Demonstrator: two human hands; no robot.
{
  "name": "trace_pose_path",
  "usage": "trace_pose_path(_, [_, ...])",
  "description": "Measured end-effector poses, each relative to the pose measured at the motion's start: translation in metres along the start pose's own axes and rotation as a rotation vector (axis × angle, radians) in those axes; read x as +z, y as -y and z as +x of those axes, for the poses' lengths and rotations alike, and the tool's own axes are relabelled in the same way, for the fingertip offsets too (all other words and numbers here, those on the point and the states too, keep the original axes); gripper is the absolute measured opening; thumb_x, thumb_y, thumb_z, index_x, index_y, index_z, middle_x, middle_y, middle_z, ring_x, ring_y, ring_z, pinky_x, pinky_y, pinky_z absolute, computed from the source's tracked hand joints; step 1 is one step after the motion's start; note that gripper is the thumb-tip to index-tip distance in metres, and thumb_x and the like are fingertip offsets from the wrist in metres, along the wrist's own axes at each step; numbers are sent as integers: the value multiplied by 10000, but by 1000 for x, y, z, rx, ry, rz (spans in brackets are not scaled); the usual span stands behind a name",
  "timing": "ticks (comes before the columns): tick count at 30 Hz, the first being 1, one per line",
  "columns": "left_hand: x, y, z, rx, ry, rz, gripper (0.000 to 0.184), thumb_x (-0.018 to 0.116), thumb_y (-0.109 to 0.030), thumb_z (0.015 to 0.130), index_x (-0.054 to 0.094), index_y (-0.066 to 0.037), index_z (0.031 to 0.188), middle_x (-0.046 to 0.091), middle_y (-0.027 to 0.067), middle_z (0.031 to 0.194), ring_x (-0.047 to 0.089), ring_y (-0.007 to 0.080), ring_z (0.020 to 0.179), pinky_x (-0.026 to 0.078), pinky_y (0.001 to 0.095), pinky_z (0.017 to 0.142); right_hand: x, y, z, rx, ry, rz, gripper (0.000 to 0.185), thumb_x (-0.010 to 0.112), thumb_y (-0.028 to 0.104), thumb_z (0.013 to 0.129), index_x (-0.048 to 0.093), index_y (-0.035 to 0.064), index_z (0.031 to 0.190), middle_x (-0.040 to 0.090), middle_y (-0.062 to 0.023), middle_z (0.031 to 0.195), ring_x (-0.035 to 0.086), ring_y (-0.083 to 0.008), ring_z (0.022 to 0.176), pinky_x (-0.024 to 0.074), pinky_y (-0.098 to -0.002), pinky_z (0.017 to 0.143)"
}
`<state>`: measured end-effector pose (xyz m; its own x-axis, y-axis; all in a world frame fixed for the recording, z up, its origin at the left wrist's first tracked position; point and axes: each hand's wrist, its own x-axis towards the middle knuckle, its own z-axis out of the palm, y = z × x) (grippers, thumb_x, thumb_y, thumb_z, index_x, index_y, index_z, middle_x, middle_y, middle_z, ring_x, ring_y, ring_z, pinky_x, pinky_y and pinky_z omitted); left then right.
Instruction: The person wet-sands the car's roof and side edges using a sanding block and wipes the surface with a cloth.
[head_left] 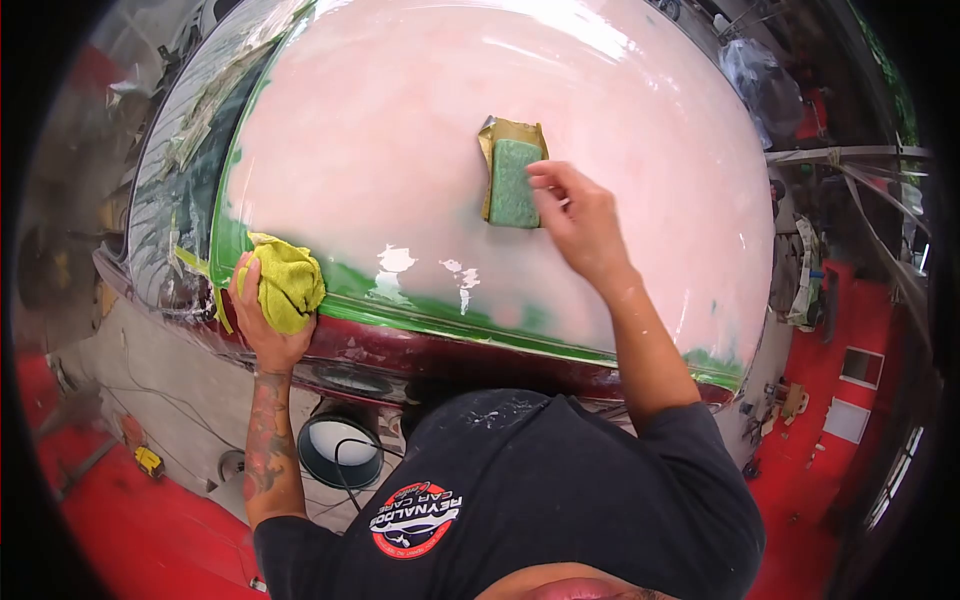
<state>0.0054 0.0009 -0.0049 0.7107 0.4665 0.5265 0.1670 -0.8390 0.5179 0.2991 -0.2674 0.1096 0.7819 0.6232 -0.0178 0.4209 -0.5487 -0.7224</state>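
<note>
Clutching a yellow cloth point(292, 283), my left hand point(270, 340) is at the left of the frame. My right hand point(585, 218), fingers loosely curled, is at the side of a green block point(514, 187), upper middle; whether it pinches I cannot tell. Under the block lies a brown sheet point(517, 130), then a pinkish panel point(370, 130); beyond, lower left, a bucket point(325, 478)

The curved pinkish panel point(360, 150) bears brown sandpaper point(515, 130) under a green block point(513, 185).
</note>
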Motion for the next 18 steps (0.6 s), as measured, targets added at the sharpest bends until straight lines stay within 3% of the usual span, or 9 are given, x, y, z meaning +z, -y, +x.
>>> trace_pose_path(1, [1,0,0,10,-1,0,885,816,-215,718,394,-60,1481,475,240,1424,470,449,1304,412,543,1084,13,7,1,-57,9,-112,343,653,80,895,625,10,1229,651,-200,1063,651,-329,953,529,-438,911])
trace_pose_path(2, [1,1,-1,6,0,-3,887,817,-216,717,393,-58,1480,473,244,1422,469,451,1303,413,545,1082,23,8,0,-116,6,-337,489,708,132,874,569,12,1327,568,-242,1223,579,-374,1118,496,-448,984])
trace_pose_path(3, [0,2,-1,1,3,-6,889,818,-218,716,393,-55,1480,471,248,1421,468,453,1303,415,548,1080,28,12,-1,-114,-1,-334,489,708,132,874,569,12,1327,568,-242,1223,579,-374,1118,496,-448,984])
trace_pose_path(6, [-1,3,-1,6,8,-18,893,818,-211,712,391,-52,1480,470,254,1418,468,457,1300,416,552,1078,29,28,0,45,178,-488,728,790,185,824,488,82,1478,400,-276,1418,439,-444,1312,420,-463,1107])
trace_pose_path(9, [-1,1,-1,-1,18,-29,888,807,-174,733,368,-34,1493,473,233,1443,449,438,1314,355,538,1115,18,13,2,-22,198,-400,741,784,152,820,471,129,1492,357,-297,1471,457,-449,1258,450,-487,1079])
trace_pose_path(13, [1,5,-3,0,3,-5,900,820,-212,702,392,-46,1476,472,253,1414,471,457,1297,415,554,1080,19,7,3,-65,201,-421,694,762,105,835,500,147,1477,353,-285,1526,463,-456,1261,454,-484,1083])
trace_pose_path(18, [0,5,-3,3,6,-2,902,809,-206,691,392,-43,1474,473,253,1415,470,456,1300,409,560,1085,23,-1,8,-129,98,-391,563,720,59,861,581,122,1403,491,-177,1503,512,-430,1170,489,-463,1033])
